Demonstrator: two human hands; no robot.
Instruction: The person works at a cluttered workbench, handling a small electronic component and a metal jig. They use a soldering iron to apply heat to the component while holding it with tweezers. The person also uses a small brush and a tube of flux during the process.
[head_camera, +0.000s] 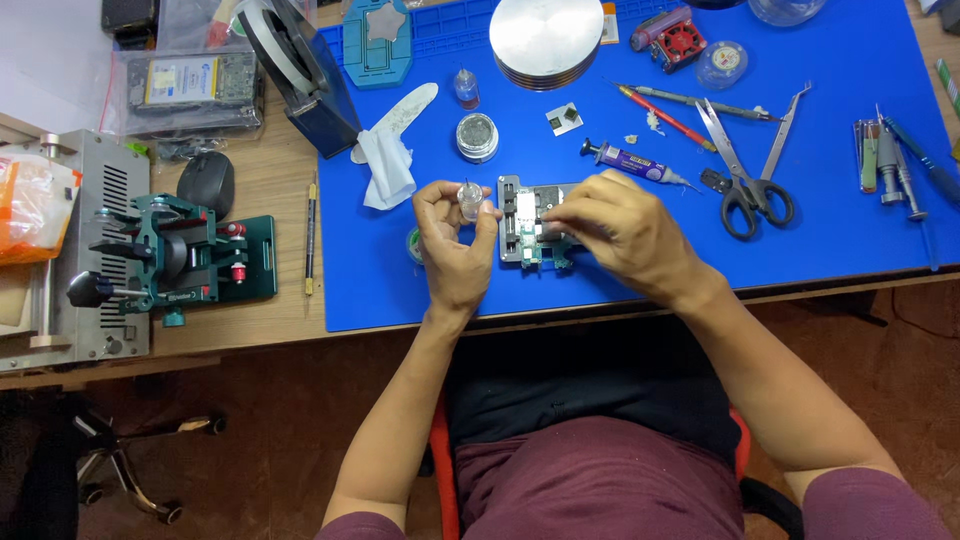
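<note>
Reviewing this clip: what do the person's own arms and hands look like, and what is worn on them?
Both are bare: the left hand and right hand wear no gloves, rings, watch or wristband that I can see. The forearms are uncovered up to short maroon sleeves, visible at the bottom edge of the head view. No markings or cables show on them.

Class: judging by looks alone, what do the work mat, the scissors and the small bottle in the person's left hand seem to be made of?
Work mat: likely silicone or rubber, a matte blue flexible-looking sheet.
Scissors: bare metal blades, grey and shiny, with dark handles, probably plastic.
Small bottle, held in the left hand: clear plastic or glass; the picture cannot settle which.
</note>
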